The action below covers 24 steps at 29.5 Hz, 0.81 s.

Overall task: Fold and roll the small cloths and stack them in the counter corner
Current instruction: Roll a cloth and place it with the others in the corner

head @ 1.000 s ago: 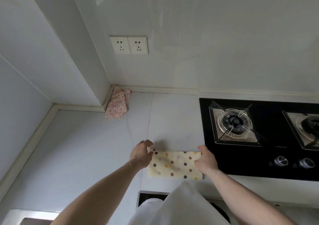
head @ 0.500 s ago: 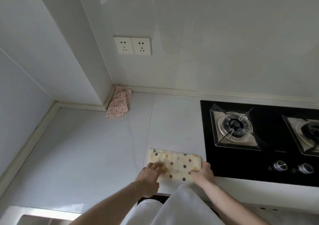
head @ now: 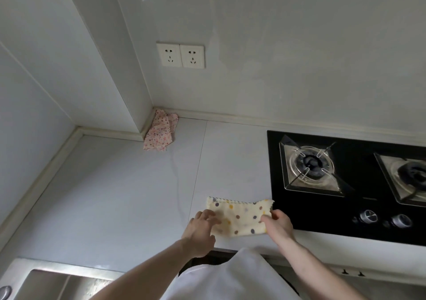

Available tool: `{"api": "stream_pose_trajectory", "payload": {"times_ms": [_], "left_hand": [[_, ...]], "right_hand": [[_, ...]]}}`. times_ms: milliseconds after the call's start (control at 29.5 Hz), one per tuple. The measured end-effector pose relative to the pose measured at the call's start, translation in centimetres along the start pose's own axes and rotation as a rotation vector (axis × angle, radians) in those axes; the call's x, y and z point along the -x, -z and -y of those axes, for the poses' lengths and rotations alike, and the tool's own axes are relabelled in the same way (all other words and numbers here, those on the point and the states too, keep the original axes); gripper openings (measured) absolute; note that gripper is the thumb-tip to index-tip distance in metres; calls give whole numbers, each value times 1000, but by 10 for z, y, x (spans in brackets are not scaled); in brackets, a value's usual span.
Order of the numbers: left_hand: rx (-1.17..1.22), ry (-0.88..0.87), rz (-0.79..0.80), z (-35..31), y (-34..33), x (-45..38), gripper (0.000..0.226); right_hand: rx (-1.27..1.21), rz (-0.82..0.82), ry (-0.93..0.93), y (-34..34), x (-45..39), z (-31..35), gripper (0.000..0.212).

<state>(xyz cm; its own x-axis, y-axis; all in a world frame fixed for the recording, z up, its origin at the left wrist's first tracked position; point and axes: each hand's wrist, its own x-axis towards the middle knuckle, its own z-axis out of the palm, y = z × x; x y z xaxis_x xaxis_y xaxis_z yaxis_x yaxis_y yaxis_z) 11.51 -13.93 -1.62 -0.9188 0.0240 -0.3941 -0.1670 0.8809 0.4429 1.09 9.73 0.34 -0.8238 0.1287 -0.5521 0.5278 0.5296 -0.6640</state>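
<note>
1. The left hand [head: 201,227] lies palm down on the near left part of the cream dotted cloth [head: 239,216], its fingers spread and slightly bent, tips resting on the fabric
2. The right hand [head: 277,224] pinches the cloth's right edge, thumb on top and fingers curled under the fabric
3. Both forearms reach in from the near edge, converging on the cloth
4. The cloth lies folded into a wide strip on the counter [head: 115,196] near its front edge, just left of the black gas hob [head: 345,212], its right end slightly lifted
5. A pink dotted cloth [head: 161,131] sits bunched in the far corner, against the wall, below the sockets [head: 180,55]
6. A steel sink [head: 46,281] shows at near left
</note>
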Motion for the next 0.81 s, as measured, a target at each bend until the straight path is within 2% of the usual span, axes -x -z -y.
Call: {"api": "stream_pose_trajectory", "payload": {"times_ms": [271,474,609,677,812], "left_hand": [[81,34,60,5,-2,8,58],[188,86,-80,15,9,16,43],[204,151,-135,24,17,17,38],[219,187,-149,26,21,15,38],[238,211,-143,19,29,0,38]], "right_hand": [[95,185,177,-30,25,27,16],[247,289,283,-66,34,41,14],[247,424,266,-84,31,38,21],[229,441,267,-85,32,35,24],[159,378,250,-69,32,22,17]]}}
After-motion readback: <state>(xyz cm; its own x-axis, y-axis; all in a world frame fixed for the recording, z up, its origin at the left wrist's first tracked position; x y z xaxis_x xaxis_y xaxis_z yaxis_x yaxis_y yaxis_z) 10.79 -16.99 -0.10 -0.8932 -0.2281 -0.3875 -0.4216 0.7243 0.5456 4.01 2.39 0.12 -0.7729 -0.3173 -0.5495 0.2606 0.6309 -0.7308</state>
